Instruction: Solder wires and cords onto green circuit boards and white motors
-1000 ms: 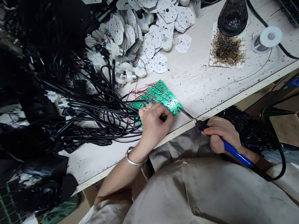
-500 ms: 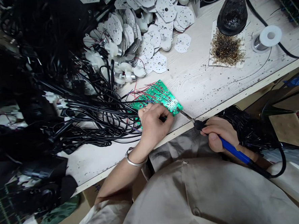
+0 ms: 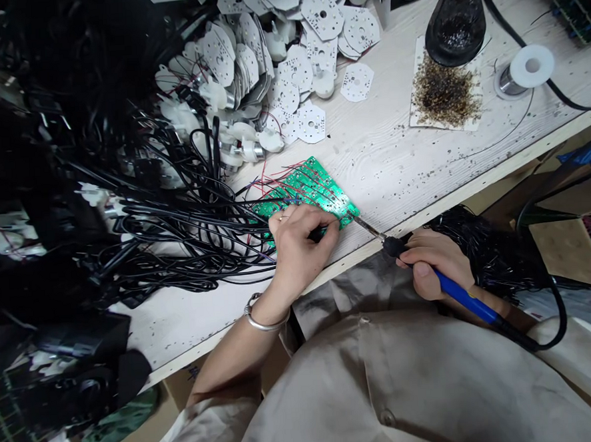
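A green circuit board panel (image 3: pixel 318 183) lies at the bench's front edge, with thin red and dark wires running across it. My left hand (image 3: pixel 301 237) rests on its near side, thumb and forefinger pinched on a black cable (image 3: pixel 318 233); most of that cable is hidden by my fingers. My right hand (image 3: pixel 435 262) grips a soldering iron (image 3: pixel 465 297) by its blue handle. The iron's metal tip meets the board's right corner, just beyond my left fingertips. Whether it touches a wire there is too small to tell.
Black cables (image 3: pixel 191 247) are heaped to the left. White round boards with motors (image 3: pixel 291 81) pile up behind. On the right are a solder spool (image 3: pixel 531 66), a residue-covered pad (image 3: pixel 445 98) and a dark iron holder (image 3: pixel 456 24). A cord loops beside my right arm.
The whole bench view has shifted slightly left. Both hands keep nearly the same pose, and the iron's tip stays at the board's right corner.
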The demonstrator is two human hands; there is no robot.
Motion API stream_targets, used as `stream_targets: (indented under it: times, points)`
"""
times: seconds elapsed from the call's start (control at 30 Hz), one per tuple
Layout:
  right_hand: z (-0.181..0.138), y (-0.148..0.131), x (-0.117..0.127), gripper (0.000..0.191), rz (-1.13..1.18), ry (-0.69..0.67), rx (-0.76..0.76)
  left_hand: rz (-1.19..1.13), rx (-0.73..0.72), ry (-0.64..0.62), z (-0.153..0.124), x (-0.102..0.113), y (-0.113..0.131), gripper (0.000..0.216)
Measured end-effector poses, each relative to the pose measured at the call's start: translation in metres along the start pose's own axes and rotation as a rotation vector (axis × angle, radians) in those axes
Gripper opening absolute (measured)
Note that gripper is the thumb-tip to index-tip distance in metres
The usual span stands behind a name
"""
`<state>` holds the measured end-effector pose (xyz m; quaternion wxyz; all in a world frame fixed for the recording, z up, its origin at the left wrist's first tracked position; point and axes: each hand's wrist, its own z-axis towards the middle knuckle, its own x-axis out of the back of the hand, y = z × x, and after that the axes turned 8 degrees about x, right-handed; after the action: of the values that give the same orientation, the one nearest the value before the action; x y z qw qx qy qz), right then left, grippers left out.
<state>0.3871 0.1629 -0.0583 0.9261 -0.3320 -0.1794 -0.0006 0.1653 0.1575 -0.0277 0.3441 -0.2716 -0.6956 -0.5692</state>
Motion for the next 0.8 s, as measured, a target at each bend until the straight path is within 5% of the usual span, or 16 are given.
stream_targets:
  times: [0.57, 0.8]
  points:
    - [0.013, -0.004, 0.002, 0.013, 0.014, -0.081, 0.037, 0.095, -0.070, -0.023, 0.000, -0.005, -0.002, 0.012]
    - [0.014, -0.006, 0.009, 0.011, -0.083, -0.316, 0.137, 0.101, -0.033, -0.041, 0.000, -0.004, 0.003, 0.011]
